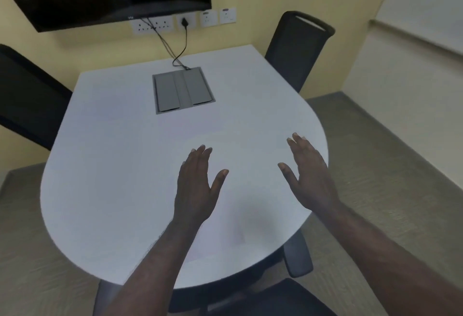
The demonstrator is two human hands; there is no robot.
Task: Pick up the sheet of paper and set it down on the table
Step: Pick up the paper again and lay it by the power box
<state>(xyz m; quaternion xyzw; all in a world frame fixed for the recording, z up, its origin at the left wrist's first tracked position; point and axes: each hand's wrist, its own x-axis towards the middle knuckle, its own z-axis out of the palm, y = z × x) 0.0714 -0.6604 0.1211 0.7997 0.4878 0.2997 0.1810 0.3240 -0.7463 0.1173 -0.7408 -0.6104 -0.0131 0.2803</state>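
Paper lay barely visible, white on the white bench, seemingly flat under both hands; left hand and right hand hovered with fingers released, grasping nothing, so it looked already set down

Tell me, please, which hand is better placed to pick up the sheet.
Left, probably. The sheet is barely visible on the table; its faint edges seem to run beneath the left hand, while the right hand hovers by the rim. Both open.
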